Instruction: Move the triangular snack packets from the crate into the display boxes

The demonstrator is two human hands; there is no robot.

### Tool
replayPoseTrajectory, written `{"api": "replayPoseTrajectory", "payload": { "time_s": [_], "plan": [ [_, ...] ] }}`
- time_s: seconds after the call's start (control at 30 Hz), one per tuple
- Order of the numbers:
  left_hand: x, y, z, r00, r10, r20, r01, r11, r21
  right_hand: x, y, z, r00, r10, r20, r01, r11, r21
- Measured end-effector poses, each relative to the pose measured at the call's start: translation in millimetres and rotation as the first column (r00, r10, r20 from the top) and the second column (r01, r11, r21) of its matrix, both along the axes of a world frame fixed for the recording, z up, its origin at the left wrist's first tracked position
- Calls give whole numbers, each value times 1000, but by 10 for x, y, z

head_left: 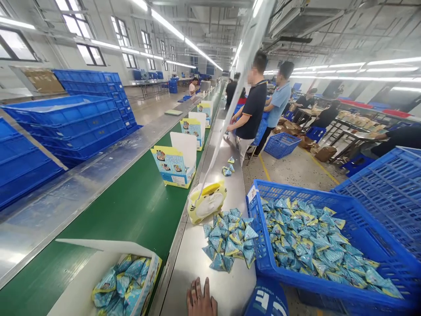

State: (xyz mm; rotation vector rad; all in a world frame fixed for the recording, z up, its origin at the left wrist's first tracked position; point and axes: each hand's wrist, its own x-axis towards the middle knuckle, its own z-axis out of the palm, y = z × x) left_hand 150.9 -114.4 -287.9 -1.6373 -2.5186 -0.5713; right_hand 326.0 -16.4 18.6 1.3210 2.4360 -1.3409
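One hand shows at the bottom centre, seemingly my left hand (201, 298), its fingers spread on the metal ledge (180, 281) with nothing in them. My right hand is not in view. Beyond the fingers lies a loose pile of blue and yellow triangular packets (230, 239). To the left, on the green belt (131, 210), an open white box (75, 281) holds similar packets. A yellow and white fan-like object (208, 202) stands behind the pile. At the right, a blue basket (266, 263) holds many more packets.
Printed display boxes (174, 166) stand farther up the belt. A few packets (228, 169) lie along the ledge. Stacked blue crates (82, 127) are at the left. Two people (255, 105) stand beyond the basket at the right. A pale diagonal pole (233, 105) crosses the view.
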Motion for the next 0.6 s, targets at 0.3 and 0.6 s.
{"api": "replayPoseTrajectory", "payload": {
  "time_s": [0.3,0.6],
  "plan": [
    [-41,-47,602,993,-47,106,70,973,-222,-628,455,-920,980,-173,95,158,977,145],
    [-12,-31,436,981,-34,189,82,964,-253,-1008,367,-1143,914,12,407,-118,964,236]
  ]
}}
